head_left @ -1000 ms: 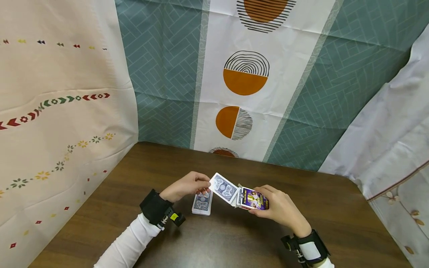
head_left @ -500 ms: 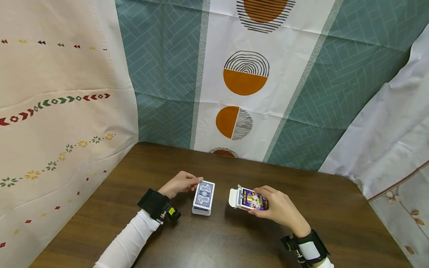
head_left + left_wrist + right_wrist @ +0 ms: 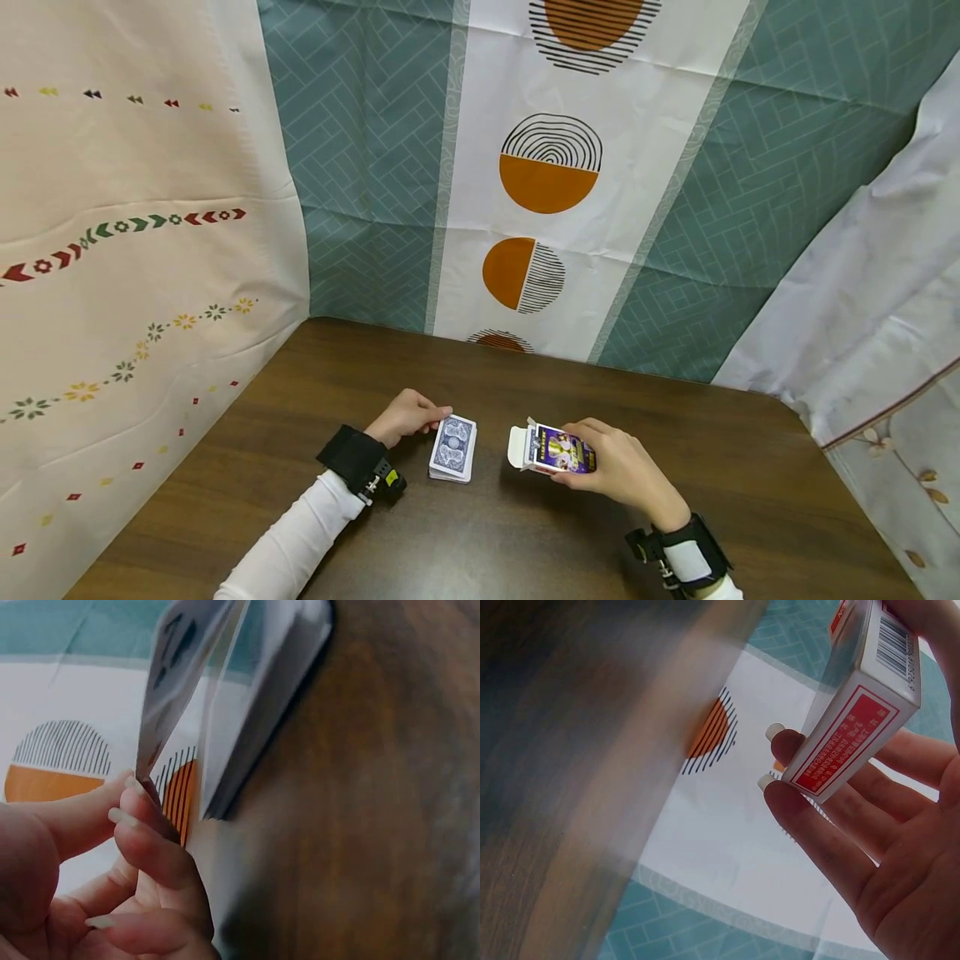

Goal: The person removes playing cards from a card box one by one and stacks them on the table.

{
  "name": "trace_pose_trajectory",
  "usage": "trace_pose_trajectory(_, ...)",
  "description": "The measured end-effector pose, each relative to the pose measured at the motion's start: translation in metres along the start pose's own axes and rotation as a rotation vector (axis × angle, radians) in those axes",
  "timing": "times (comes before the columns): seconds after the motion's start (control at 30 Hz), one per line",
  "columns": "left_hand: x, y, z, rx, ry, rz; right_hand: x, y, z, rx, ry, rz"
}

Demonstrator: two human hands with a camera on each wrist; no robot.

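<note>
Near the middle of the counter (image 3: 750, 483), toward its front edge, a deck of cards (image 3: 453, 448) lies face down. The left hand (image 3: 405, 416) pinches the top card (image 3: 176, 671) at the deck's left edge, lifting it slightly, likely to square or peel it. Just right of the deck, the right hand (image 3: 618, 467) wraps around the card box (image 3: 555, 448), holding its open flap toward the deck so cards can pass between them.
</note>
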State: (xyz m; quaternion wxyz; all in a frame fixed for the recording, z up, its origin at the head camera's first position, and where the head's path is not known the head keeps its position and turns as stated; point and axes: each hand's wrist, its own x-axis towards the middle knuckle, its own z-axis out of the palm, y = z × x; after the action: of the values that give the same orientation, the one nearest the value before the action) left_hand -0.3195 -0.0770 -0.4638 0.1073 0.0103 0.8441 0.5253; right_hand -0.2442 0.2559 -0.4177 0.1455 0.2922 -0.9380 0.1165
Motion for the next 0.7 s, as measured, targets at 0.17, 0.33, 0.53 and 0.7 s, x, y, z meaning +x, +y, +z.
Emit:
trace_pose_trajectory(0.17, 0.000, 0.000, 0.006, 0.118, 0.100, 0.053, 0.000, 0.000, 0.001, 0.006, 0.003, -0.011)
trace_pose_trajectory(0.33, -0.003, 0.006, 0.008, 0.275, 0.221, 0.098, 0.001, 0.000, 0.002, 0.007, 0.003, -0.025)
trace_pose_trajectory(0.53, -0.008, 0.013, 0.008, 0.387, 0.239, 0.071, 0.002, -0.001, 0.001, -0.007, 0.003, -0.023)
trace_pose_trajectory(0.7, -0.010, 0.011, 0.009, 0.441, 0.210, 0.061, 0.001, -0.003, 0.003, 0.009, -0.018, -0.019)
